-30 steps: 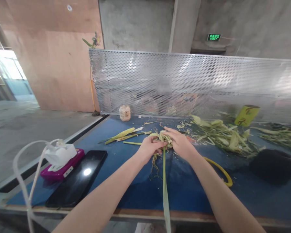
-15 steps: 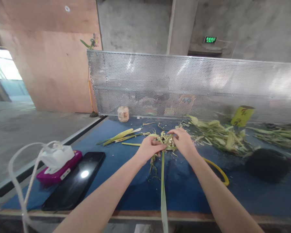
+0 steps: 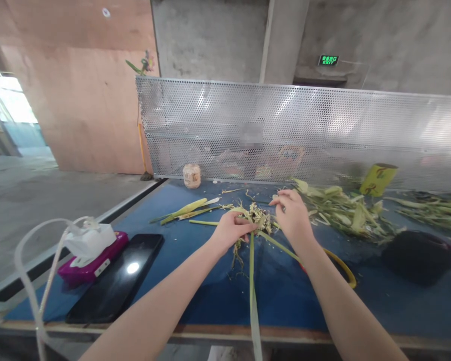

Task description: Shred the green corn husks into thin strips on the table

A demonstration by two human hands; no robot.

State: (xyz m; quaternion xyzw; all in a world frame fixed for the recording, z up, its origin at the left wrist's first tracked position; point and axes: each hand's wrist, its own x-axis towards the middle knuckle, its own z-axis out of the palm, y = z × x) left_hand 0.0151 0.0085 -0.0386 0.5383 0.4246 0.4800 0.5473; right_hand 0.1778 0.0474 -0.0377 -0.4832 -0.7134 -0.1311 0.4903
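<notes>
Pale green and straw-coloured leaf strips and shredded plant bits make up a loose bundle [image 3: 261,216] on the blue table. My left hand [image 3: 231,230] is closed on the bundle's near left side, thumb on top. From the grip, one long leaf strip [image 3: 253,306] hangs down over the table's front edge. Another narrow strip [image 3: 280,244] runs right, towards my right wrist. Just right of the bundle, my right hand [image 3: 293,218] is raised with bent fingers slightly apart. A small pale bit shows by its fingertips; whether it is held is unclear.
More leaves [image 3: 340,208] lie heaped at right, near a yellow container [image 3: 379,179] and a dark rounded object [image 3: 417,256]. Loose leaves [image 3: 188,208] and a jar [image 3: 192,176] are left of centre. A phone [image 3: 116,281] and purple power strip [image 3: 93,260] lie front left. A perforated metal panel [image 3: 218,120] stands behind.
My right hand has come away from the bundle, up and to the right. A narrow strip now stretches rightwards from the bundle. My left hand keeps its grip in place.
</notes>
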